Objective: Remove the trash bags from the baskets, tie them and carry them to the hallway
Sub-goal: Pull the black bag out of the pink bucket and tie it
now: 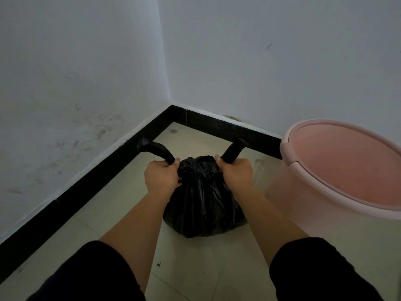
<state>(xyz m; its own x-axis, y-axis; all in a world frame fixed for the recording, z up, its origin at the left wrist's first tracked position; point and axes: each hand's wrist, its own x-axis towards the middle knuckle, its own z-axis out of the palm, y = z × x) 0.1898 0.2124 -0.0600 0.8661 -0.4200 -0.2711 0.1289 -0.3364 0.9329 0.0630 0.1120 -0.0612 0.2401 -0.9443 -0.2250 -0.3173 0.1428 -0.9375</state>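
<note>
- My black sleeves (91, 272) fill the near edge of the view; both forearms reach forward over the pale tiled floor (195, 268).
- The black trash bag (204, 205) sits on that floor between my arms, out of the basket, bulging and creased.
- My left hand (161, 178) is closed in a fist round the bag's left handle strip (156, 149), which sticks up and away to the left.
- My right hand (235, 172) is likewise clenched round the right handle strip (234, 149), which rises to the right. The two strips stand apart; whether a knot lies between my fists I cannot tell.
- The pink basket (303, 192) stands just beside the bag on my right, its interior showing no liner.
- Beyond, a black skirting board (86, 185) runs along both walls into the corner.
- The white walls (65, 72) above carry scuff marks low on the left.
</note>
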